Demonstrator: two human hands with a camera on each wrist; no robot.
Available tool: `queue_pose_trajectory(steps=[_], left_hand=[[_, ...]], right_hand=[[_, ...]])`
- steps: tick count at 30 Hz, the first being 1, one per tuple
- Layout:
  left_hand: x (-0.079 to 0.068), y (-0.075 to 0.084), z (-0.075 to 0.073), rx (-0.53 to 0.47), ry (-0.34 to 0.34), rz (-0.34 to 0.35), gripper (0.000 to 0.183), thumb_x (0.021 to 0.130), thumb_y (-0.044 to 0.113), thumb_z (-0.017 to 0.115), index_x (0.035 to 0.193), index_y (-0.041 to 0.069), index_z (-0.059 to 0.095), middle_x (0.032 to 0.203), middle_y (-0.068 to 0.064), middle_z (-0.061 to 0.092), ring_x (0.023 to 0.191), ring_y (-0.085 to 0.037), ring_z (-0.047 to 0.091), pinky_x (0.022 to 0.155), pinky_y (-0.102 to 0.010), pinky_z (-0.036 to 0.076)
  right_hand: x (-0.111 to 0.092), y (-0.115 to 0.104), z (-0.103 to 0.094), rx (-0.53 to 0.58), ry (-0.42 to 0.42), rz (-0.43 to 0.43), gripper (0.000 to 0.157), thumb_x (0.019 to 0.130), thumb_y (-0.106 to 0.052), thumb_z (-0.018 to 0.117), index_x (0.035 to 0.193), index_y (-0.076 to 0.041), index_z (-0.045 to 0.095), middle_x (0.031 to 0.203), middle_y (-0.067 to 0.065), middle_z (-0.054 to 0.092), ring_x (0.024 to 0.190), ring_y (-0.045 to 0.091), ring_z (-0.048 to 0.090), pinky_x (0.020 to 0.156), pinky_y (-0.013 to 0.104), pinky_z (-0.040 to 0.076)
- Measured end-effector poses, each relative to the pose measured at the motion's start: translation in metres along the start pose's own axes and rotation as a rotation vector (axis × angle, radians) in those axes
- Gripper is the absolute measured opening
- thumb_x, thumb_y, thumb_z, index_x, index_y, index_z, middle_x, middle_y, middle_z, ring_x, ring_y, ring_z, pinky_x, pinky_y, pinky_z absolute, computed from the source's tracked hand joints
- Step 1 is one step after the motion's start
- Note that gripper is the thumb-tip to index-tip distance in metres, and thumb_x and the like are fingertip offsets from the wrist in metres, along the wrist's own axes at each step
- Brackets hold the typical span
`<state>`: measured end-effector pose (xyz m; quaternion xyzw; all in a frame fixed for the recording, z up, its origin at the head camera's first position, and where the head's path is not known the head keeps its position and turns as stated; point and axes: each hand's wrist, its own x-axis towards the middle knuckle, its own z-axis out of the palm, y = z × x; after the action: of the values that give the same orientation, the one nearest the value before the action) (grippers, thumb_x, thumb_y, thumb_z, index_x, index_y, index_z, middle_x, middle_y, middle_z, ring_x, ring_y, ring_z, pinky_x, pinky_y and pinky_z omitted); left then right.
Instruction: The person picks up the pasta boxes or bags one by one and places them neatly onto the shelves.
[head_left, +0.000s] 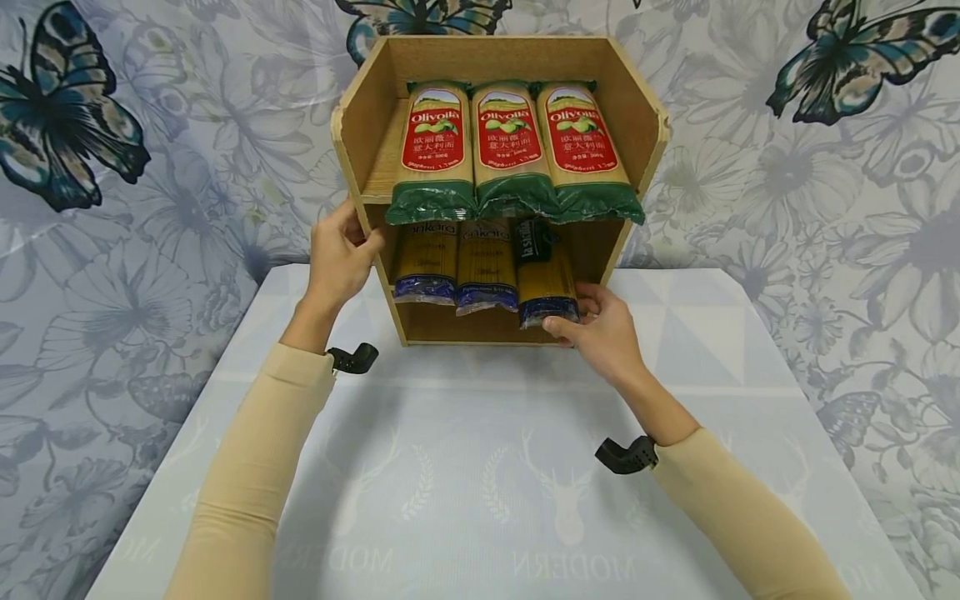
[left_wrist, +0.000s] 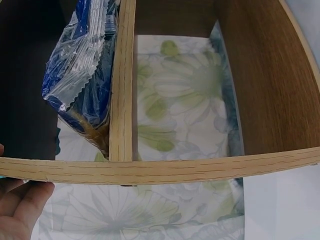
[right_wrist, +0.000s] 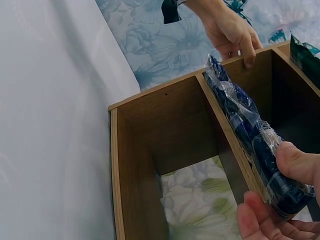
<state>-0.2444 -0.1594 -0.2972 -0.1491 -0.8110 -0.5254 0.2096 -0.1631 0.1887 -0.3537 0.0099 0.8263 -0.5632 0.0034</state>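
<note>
A wooden shelf unit (head_left: 637,125) stands on the table. My left hand (head_left: 337,262) grips its left side panel at mid height, thumb at the front edge. On the middle board lie three yellow spaghetti packets with blue ends: a left one (head_left: 426,262), a centre one (head_left: 486,267) and a right one (head_left: 546,279) with a black label. The right packet sticks out furthest. My right hand (head_left: 603,333) pinches its front right corner; the right wrist view shows the thumb on top of the blue wrapper (right_wrist: 240,115) and other fingers below.
Three pasta packets with red labels (head_left: 510,137) and green ends lie side by side on the upper board, their ends overhanging its front. Under the middle board is a lower compartment (head_left: 472,323). The pale table (head_left: 465,442) spreads in front; butterfly-patterned wall covering (head_left: 787,192) hangs behind.
</note>
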Motion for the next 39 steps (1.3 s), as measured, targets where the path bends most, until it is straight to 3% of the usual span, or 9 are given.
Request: queue_pose_trajectory(steps=[4, 14, 20, 24, 28, 31, 35, 39], left_hand=[[0.004, -0.014, 0.0, 0.0, 0.002, 0.002, 0.05, 0.092, -0.01, 0.059, 0.139, 0.006, 0.062, 0.12, -0.015, 0.071, 0.106, -0.034, 0.07, 0.087, -0.037, 0.058], [0.002, -0.016, 0.0, -0.006, -0.004, 0.015, 0.048, 0.092, -0.006, 0.059, 0.137, 0.008, 0.064, 0.117, -0.014, 0.073, 0.104, -0.032, 0.071, 0.084, -0.033, 0.059], [0.003, -0.016, 0.0, 0.009, -0.01, 0.008, 0.049, 0.092, -0.005, 0.059, 0.139, 0.009, 0.063, 0.119, -0.015, 0.072, 0.106, -0.031, 0.071, 0.087, -0.038, 0.058], [0.004, -0.016, -0.001, 0.004, -0.008, 0.01, 0.05, 0.092, -0.006, 0.059, 0.14, 0.008, 0.062, 0.121, -0.015, 0.071, 0.107, -0.031, 0.07, 0.088, -0.041, 0.057], [0.005, -0.014, -0.003, 0.008, 0.0, 0.008, 0.051, 0.092, -0.005, 0.059, 0.142, 0.008, 0.06, 0.123, -0.015, 0.07, 0.108, -0.031, 0.07, 0.089, -0.043, 0.057], [0.005, -0.014, -0.003, -0.003, 0.003, 0.013, 0.051, 0.092, -0.006, 0.059, 0.141, 0.008, 0.061, 0.122, -0.015, 0.071, 0.107, -0.031, 0.07, 0.088, -0.042, 0.057], [0.004, -0.015, -0.002, -0.008, 0.001, 0.02, 0.049, 0.092, -0.007, 0.059, 0.138, 0.008, 0.063, 0.119, -0.015, 0.072, 0.105, -0.032, 0.071, 0.088, -0.04, 0.058], [0.003, -0.015, -0.002, 0.003, -0.004, 0.012, 0.049, 0.092, -0.006, 0.058, 0.139, 0.008, 0.062, 0.12, -0.016, 0.071, 0.106, -0.032, 0.07, 0.089, -0.042, 0.058]], right_hand=[[0.004, -0.001, 0.001, 0.004, 0.016, -0.002, 0.078, 0.087, -0.02, 0.084, 0.149, 0.002, 0.042, 0.125, 0.02, 0.06, 0.086, 0.033, 0.072, 0.069, 0.033, 0.061], [0.012, 0.002, 0.006, -0.003, 0.084, -0.062, 0.071, 0.088, -0.021, 0.083, 0.144, 0.004, 0.047, 0.12, 0.02, 0.066, 0.085, 0.041, 0.072, 0.066, 0.029, 0.06], [-0.002, 0.002, -0.001, -0.075, 0.108, -0.098, 0.063, 0.09, -0.032, 0.08, 0.137, 0.0, 0.054, 0.115, 0.015, 0.066, 0.082, 0.037, 0.072, 0.063, 0.028, 0.058], [-0.017, 0.0, -0.006, -0.023, 0.1, -0.109, 0.055, 0.09, -0.034, 0.08, 0.128, -0.001, 0.057, 0.107, 0.014, 0.065, 0.082, 0.039, 0.071, 0.066, 0.031, 0.059], [-0.026, -0.003, -0.004, 0.116, 0.028, -0.115, 0.047, 0.091, -0.026, 0.08, 0.119, 0.003, 0.056, 0.101, 0.015, 0.065, 0.082, 0.037, 0.071, 0.073, 0.036, 0.061], [-0.028, -0.004, 0.002, 0.234, -0.084, -0.135, 0.04, 0.093, -0.016, 0.077, 0.116, 0.009, 0.057, 0.1, 0.018, 0.067, 0.084, 0.032, 0.072, 0.078, 0.036, 0.061], [-0.024, -0.004, 0.014, 0.375, -0.258, -0.168, 0.034, 0.093, -0.003, 0.073, 0.119, 0.012, 0.058, 0.11, 0.026, 0.068, 0.097, 0.027, 0.072, 0.086, 0.033, 0.058], [-0.019, -0.002, 0.023, 0.429, -0.36, -0.208, 0.037, 0.094, -0.003, 0.073, 0.126, 0.01, 0.061, 0.123, 0.029, 0.065, 0.108, 0.026, 0.07, 0.092, 0.036, 0.056]])
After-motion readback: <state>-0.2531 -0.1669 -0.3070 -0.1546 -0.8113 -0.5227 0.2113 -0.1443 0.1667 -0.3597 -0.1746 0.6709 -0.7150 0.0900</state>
